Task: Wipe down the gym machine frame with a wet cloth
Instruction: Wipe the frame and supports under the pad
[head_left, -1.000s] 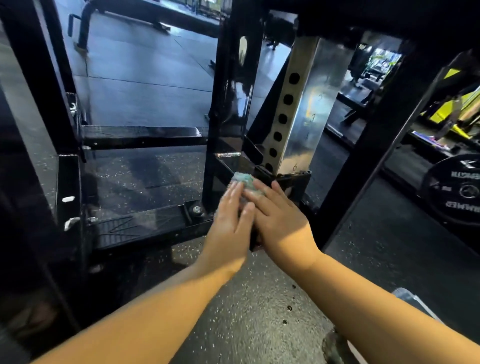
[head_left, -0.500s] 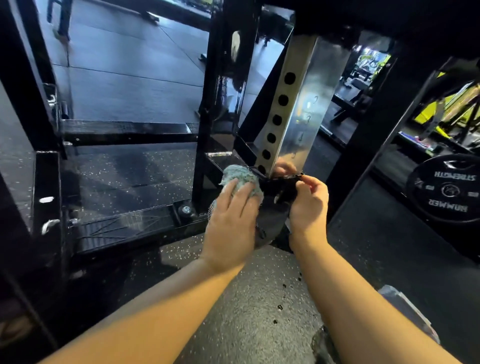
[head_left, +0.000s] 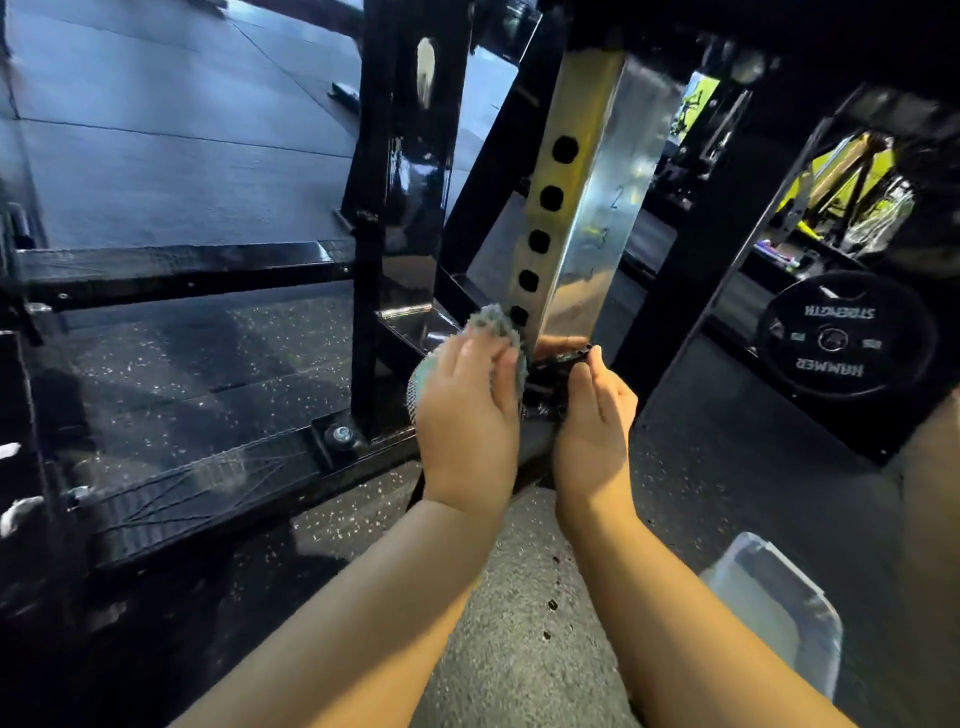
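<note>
- The fingers (head_left: 483, 364) of the left hand (head_left: 467, 421) lie close together and nearly straight. They rest flat on the wet cloth (head_left: 491, 319) and press it against the foot of the silver post (head_left: 597, 208).
- The cloth is blue-grey and knobbly. One edge shows above the fingertips, and another part bulges out at the left side of the palm.
- The fingers (head_left: 584, 382) of the right hand (head_left: 592, 436) are curled and clamped on the black collar (head_left: 550, 376) around the base of the post, just beside the cloth.
- The two hands are near each other, with the collar between them.
- The silver post has a row of round holes on one face and the numbers 2 and 3 on the other.
- The post is part of the gym machine frame (head_left: 400, 208), whose glossy black upright stands just left of it.
- A black base beam (head_left: 208, 483) with a bolt (head_left: 341, 433) lies on the speckled rubber floor (head_left: 519, 649).
- To the right, well apart, there is a black weight plate (head_left: 841, 338) with its lettering upside down.
- A clear plastic tub (head_left: 779, 613) stands on the floor near the right forearm.
</note>
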